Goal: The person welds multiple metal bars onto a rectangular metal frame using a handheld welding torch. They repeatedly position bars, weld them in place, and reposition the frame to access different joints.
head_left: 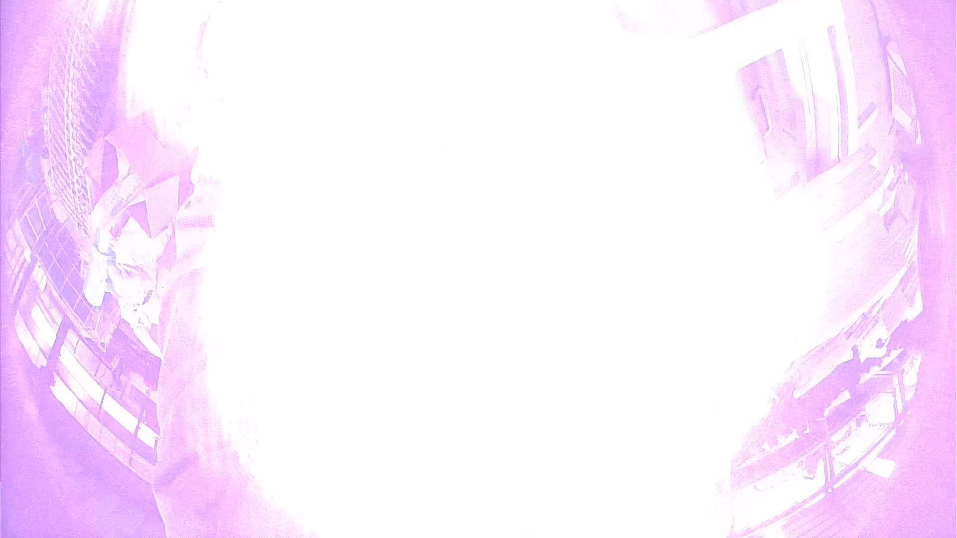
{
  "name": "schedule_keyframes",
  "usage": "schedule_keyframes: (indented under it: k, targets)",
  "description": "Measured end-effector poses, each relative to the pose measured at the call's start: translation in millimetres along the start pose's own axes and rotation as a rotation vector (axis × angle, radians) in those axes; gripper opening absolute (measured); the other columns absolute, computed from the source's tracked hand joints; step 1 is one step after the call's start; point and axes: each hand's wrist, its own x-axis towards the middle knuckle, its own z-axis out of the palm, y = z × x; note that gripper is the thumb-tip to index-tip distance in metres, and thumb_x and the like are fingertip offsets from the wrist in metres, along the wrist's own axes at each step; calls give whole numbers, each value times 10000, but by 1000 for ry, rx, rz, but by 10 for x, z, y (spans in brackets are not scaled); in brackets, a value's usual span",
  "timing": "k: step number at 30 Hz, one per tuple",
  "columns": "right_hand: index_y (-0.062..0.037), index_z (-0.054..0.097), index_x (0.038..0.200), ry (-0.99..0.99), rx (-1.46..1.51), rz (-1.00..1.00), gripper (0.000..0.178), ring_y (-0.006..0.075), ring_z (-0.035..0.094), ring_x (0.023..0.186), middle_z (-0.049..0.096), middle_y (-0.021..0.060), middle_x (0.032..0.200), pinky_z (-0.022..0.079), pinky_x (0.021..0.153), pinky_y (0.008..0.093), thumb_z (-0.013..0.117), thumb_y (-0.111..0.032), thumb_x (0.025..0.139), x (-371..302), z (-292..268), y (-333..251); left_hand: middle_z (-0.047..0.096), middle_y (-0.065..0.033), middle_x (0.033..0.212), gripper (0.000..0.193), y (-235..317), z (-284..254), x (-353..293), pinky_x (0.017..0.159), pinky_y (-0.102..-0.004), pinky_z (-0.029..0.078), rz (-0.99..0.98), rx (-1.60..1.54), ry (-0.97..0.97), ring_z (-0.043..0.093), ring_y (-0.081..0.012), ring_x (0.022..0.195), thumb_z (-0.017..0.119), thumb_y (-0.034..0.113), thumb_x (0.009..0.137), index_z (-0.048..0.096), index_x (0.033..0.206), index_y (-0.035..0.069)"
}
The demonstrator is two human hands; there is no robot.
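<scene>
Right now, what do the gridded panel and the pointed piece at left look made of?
Gridded panel: possibly tile or mesh, going by its crossing pale lines; finish unclear.
Pointed piece: perhaps card or cloth, seemingly matte, from its flat tone and sharp corners.
Overexposure leaves both open.

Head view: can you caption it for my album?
White glare hides the middle; a purple gridded panel shows left; no hands discernible.
</scene>
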Motion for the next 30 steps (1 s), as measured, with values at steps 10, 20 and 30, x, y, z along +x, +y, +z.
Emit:
schedule_keyframes:
  k: [10, 20, 30]
  targets:
    - [-80, 753, 1411, -5, 71, 159, 437, 206, 771, 1132, 803, 83, 1307, 620, 965, 367, 834, -113, 983, -56, 104, 106, 809, -131, 970, 460, -276, 398, 568, 872, -523, 594, -276, 273, 356, 778, -360, 946, 918, 460, 886, 826, 1141, 89]
    - [-72, 728, 1460, -54, 94, 155, 492, 203, 751, 1185, 784, 91, 1344, 604, 1002, 355, 811, -55, 976, -59, 52, 116, 817, -132, 1062, 466, -125, 364, 443, 935, -509, 595, -328, 259, 356, 779, -357, 1042, 907, 453, 877, 829, 1169, 98]
    - [-59, 702, 1492, -80, 73, 106, 509, 216, 741, 1241, 766, 102, 1389, 588, 1052, 372, 778, -37, 989, -102, -31, 99, 823, -170, 1195, 471, -82, 357, 395, 999, -545, 633, -289, 269, 357, 794, -389, 1099, 856, 382, 959, 821, 1294, 54]
